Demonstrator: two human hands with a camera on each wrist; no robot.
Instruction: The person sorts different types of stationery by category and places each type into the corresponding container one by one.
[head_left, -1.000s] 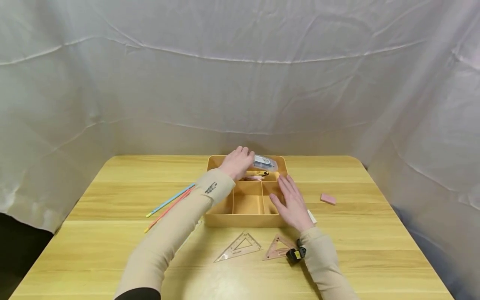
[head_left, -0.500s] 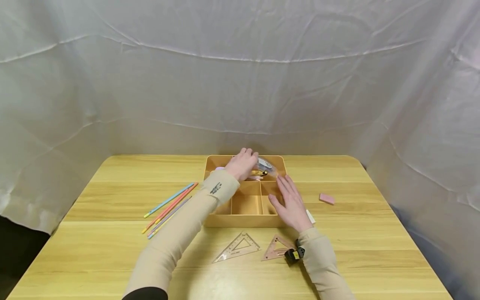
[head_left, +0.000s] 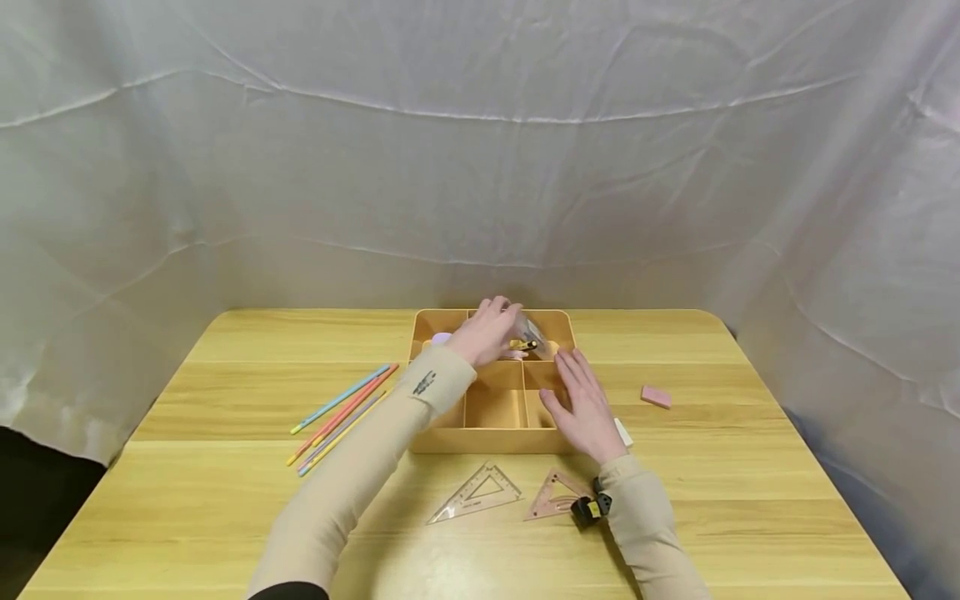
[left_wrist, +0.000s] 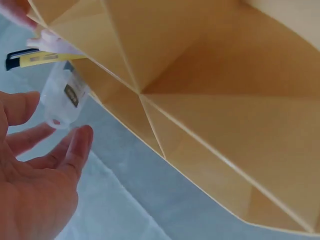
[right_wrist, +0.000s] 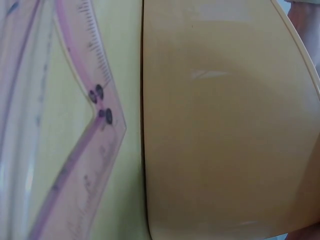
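My left hand (head_left: 487, 333) reaches over the back right compartment of a tan divided box (head_left: 480, 442). At its thumb and fingertips is a translucent correction tape (left_wrist: 65, 97) with a small dark label, tilted down into the box. A yellow-and-black utility knife (head_left: 523, 345) and a pale pink item (left_wrist: 55, 42) lie beside it. My right hand (head_left: 585, 408) rests on the box's right side, fingers straight. The right wrist view shows mostly the box's outer wall (right_wrist: 225, 125); my right hand's contact is hidden there.
Several coloured pencils (head_left: 345, 417) lie left of the box. A clear set square (head_left: 480, 493) and a pink one (head_left: 551, 496) are in front. To the right are a pink eraser (head_left: 656, 397) and a white block (head_left: 623, 432). Something purple (head_left: 441, 338) sits in the back left compartment.
The correction tape has gone from nearly level to tilted, its right end lower in the box. My left hand shifted slightly right, while the right hand stayed in place.
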